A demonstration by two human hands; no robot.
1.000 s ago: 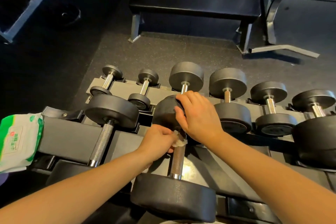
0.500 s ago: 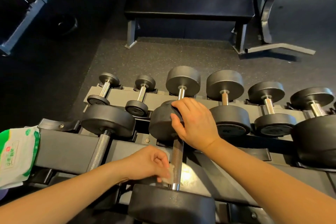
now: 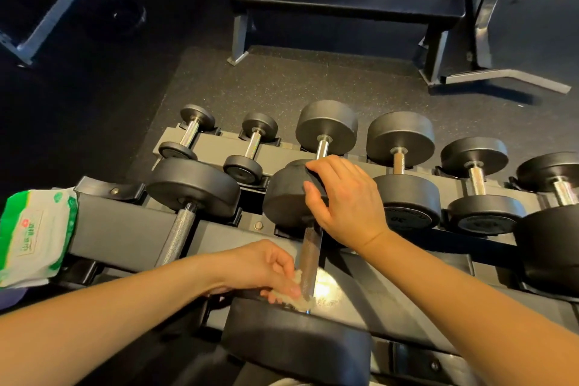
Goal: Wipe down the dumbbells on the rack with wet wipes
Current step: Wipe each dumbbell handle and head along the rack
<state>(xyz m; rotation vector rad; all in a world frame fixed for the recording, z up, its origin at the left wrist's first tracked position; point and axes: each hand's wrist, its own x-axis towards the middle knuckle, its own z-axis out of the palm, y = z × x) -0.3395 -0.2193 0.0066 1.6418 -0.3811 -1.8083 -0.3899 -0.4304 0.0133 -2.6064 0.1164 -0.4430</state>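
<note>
Mid-wipe on the dumbbell [image 3: 283,197] at the rack's [image 3: 125,229] near rail: the left hand [image 3: 263,269] pinches the wet wipe [image 3: 299,296] against the handle's near end, the right hand [image 3: 344,200] has its grip clamped on the far head, and the heads probably come next.

A wet wipes pack [image 3: 34,238] lies leftmost on the near tier of the rack [image 3: 125,229]; right of it sit the left dumbbell [image 3: 192,182], then the middle dumbbell [image 3: 282,200]. More dumbbells [image 3: 399,138] line the far tier, a flat bench [image 3: 344,0] behind them.
</note>
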